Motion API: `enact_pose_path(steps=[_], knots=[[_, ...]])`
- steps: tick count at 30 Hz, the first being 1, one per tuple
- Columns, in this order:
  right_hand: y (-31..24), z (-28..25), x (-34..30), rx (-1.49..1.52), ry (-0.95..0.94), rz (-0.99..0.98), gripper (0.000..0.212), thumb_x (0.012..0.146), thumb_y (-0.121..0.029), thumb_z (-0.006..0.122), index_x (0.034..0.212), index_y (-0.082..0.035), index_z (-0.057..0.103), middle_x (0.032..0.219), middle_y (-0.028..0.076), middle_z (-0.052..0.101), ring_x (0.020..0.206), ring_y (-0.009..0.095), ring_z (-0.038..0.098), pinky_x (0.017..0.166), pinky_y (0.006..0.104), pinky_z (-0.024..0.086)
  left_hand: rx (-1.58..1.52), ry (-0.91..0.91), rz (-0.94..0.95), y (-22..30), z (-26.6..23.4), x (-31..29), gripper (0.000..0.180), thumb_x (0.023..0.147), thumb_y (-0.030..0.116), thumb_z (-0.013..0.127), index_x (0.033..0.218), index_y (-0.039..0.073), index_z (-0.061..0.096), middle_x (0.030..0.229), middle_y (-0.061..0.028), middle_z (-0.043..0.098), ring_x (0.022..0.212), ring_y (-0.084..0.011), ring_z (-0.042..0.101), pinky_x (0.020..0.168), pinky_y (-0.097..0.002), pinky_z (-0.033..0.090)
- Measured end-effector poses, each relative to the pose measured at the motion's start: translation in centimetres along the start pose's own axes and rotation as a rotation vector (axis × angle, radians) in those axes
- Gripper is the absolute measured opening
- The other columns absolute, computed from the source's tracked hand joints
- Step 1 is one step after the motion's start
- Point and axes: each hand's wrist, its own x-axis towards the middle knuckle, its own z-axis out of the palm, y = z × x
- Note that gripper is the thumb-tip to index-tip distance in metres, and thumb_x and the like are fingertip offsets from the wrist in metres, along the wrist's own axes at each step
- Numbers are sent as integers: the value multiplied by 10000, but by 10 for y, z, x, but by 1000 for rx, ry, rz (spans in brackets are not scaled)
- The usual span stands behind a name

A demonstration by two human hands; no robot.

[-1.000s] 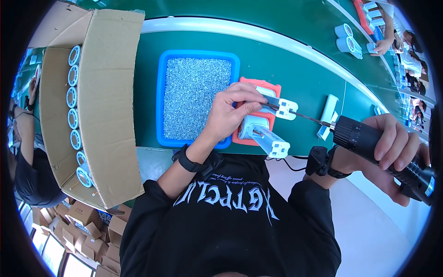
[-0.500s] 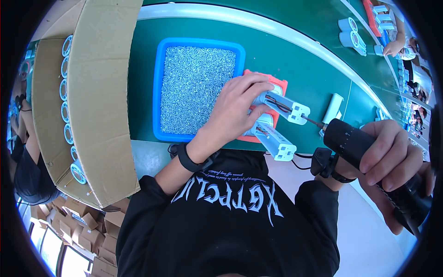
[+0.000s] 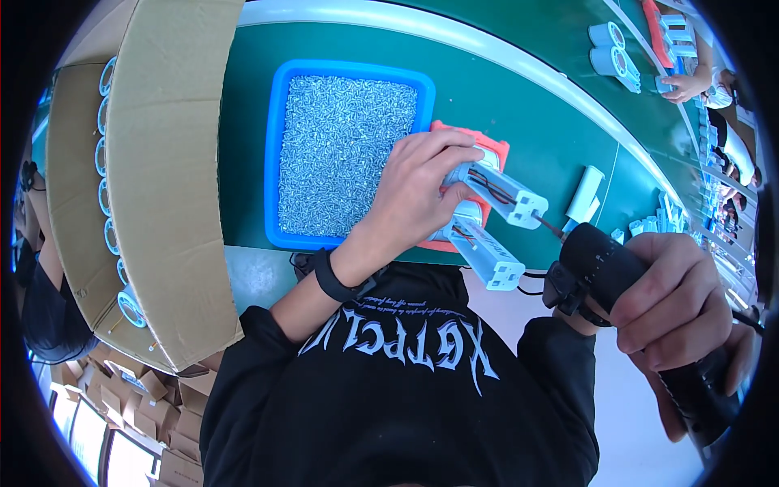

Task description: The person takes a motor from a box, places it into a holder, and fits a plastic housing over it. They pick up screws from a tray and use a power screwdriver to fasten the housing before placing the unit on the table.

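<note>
So the pale-blue plastic housing with a trough-shaped arm [image 3: 521, 208] is pinched just ahead of the left hand [image 3: 420, 183], its round end gripped by partly curled thumb and fingers. It'd be judged light and stiff, maybe slick, with the thin dark and reddish wires [image 3: 497, 191] beyond the fingertips being the fragile part. Best held by that round end, wires left alone. The black cylindrical power screwdriver [image 3: 600, 261] is wrapped by the right hand's [image 3: 673, 312] closed fingers; probably heavier, so a full-palm grip seems right. Whether its bit [image 3: 552, 229] is seated can't be told.
</note>
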Motion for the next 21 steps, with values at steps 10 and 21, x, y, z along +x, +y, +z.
enact_pose_path(steps=[10, 21], knots=[[7, 8, -1, -32, 194, -39, 659, 711, -560, 731, 1110, -81, 521, 696, 21, 591, 490, 114, 598, 476, 202, 515, -20, -5, -9, 2, 1, 0, 399, 630, 21, 728, 1012, 91, 637, 1098, -43, 598, 1031, -267, 554, 891, -389, 406], [-124, -22, -13, -461, 510, -114, 578, 885, -553, 498, 1182, -57, 493, 736, 53, 494, 514, 140, 522, 440, 273, 492, -189, 3, -105, 7, -23, -8, 438, 649, 66, 762, 1062, 79, 616, 1155, -86, 586, 1094, -289, 547, 951, -385, 410]])
